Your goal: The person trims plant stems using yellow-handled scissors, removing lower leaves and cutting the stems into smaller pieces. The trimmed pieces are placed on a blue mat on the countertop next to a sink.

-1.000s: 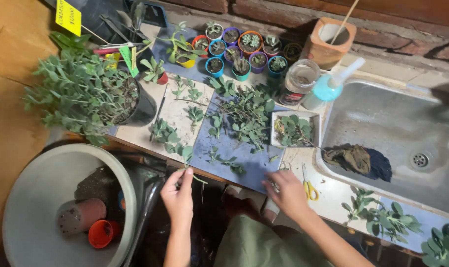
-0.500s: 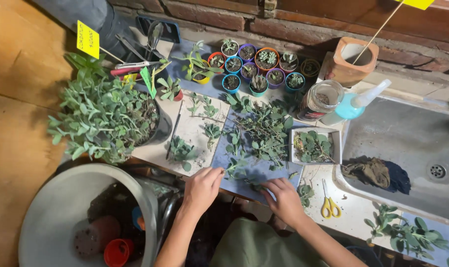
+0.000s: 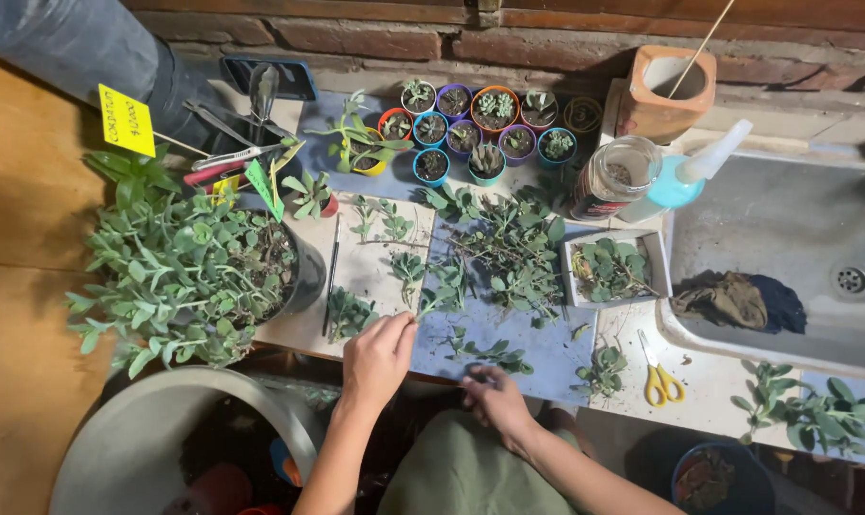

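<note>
At the near edge of the surface point(image 3: 547, 358), the left hand point(image 3: 377, 358) pinches a green cutting point(image 3: 415, 307); the right hand point(image 3: 494, 401), grip narrow, touches another cutting point(image 3: 494, 355) just right.

cuttings point(image 3: 508, 253) crowd the mat, big potted plant point(image 3: 189, 272) blocks left, bare counter beside scissors point(image 3: 658, 379)

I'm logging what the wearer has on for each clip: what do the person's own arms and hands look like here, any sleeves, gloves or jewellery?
Both arms are bare from the bottom edge of the frame up to the fingers: no sleeves show. The left hand and the right hand wear no gloves. No ring, watch or bracelet can be made out on either wrist or on the fingers, though the view is too coarse to rule out something thin.
</note>
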